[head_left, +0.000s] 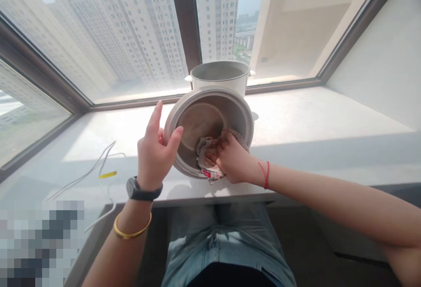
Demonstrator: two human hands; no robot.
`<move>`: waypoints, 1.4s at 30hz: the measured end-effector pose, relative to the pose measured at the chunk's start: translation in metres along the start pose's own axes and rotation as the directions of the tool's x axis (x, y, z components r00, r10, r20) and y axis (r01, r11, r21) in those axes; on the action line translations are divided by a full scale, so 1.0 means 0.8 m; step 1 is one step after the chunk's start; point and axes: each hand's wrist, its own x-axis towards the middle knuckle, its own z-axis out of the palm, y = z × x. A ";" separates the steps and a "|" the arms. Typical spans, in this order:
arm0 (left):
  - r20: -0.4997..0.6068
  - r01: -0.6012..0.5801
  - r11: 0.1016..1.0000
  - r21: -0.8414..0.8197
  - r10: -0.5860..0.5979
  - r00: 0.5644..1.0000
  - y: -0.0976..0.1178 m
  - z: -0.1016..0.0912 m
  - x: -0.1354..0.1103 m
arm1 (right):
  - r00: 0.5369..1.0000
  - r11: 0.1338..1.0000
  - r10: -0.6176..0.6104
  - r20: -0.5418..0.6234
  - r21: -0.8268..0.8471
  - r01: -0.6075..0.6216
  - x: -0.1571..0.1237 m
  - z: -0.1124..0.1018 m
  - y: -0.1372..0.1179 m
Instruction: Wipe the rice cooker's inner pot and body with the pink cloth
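Observation:
A round metal pot [200, 116] is tilted on the windowsill with its mouth facing me. My left hand [154, 153] grips the pot's left rim, the thumb over the edge and the index finger stretched upward. Inside the lower right of the pot, my right hand [230, 155] holds a crumpled checked cloth [205, 148] against the wall. The cloth has a red and white label and hangs partly over the front rim. Some fingers of my left hand are hidden behind the rim.
Behind the tilted pot stands a second, pale pot [220, 86] with side handles, close to the window frame [187, 19]. A white cable [98, 164] with a yellow tag [108, 174] lies at the left of the sill [296, 120]. The sill's front edge is close to my legs.

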 end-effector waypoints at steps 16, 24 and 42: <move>0.343 0.171 0.938 -0.300 -0.062 0.937 -0.033 -0.011 0.043 | 0.983 0.991 -0.132 0.128 0.024 0.130 -0.009 -0.028 0.039; 0.550 0.317 0.880 -0.355 -0.077 0.832 -0.047 -0.011 0.130 | 0.945 0.974 -0.227 0.234 0.070 0.217 -0.005 -0.062 0.039; 0.088 0.053 0.981 -0.185 -0.038 0.995 -0.030 0.000 -0.021 | 0.981 0.982 -0.162 0.110 0.114 0.150 -0.008 -0.031 0.012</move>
